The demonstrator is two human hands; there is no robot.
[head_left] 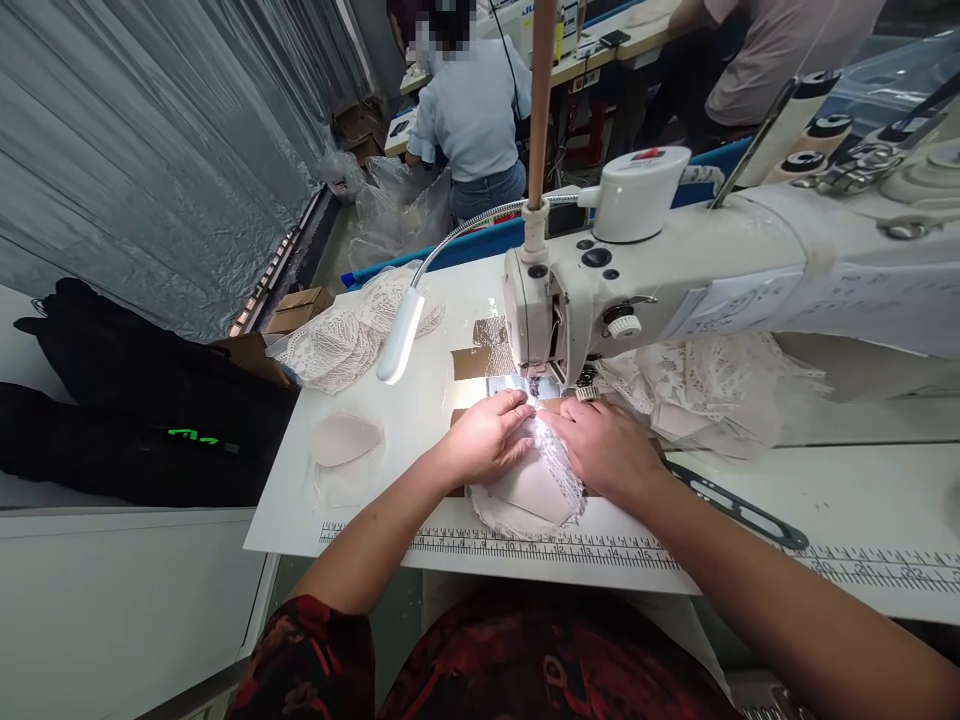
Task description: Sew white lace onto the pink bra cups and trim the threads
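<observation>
My left hand (487, 435) lies on a beige padded cup with white lace trim (536, 490), fingers pressed flat and pointing at the needle of the white sewing machine (570, 300). My right hand (604, 445) rests on the right side of the same piece, fingers bent down onto the lace close to the presser foot. The piece sits on the white table (360, 500) under the machine's head, lit by the gooseneck lamp (401, 335).
A spare beige cup (345, 438) lies at left, a pile of lace pieces (345, 335) behind it. More lace (712, 385) is heaped right of the needle. A ruler strip (525, 547) runs along the front edge. Black fabric (135, 400) lies far left. People sit at tables behind.
</observation>
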